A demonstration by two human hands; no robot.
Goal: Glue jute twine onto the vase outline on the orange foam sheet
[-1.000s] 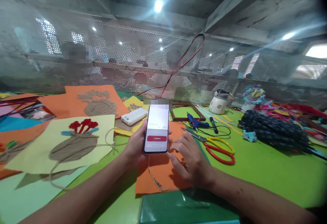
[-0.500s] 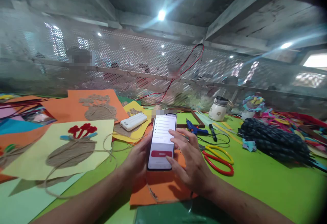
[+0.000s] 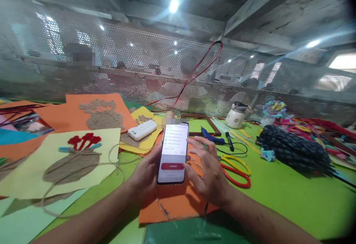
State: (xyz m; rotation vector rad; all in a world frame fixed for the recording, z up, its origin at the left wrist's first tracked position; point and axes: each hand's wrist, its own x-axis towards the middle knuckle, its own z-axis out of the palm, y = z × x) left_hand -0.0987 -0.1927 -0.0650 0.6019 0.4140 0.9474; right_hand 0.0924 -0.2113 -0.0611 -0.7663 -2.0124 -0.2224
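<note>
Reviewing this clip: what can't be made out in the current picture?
All in the head view:
Text on the phone: too small to read.
Left hand: some fingers hidden behind the phone.
Right hand: thumb contact with the phone unclear from this angle.
Scissors: blades mostly hidden by the right hand.
Pale green sheet: cut off by the left edge.
Perforated panel: its mesh blurs what's behind.

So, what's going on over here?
A person holds a phone in the left hand, with the right hand close at its right edge; whether it touches isn't clear. Scissors and a blue glue gun lie to the right. At left, a pale yellow sheet carries red flowers.
</note>
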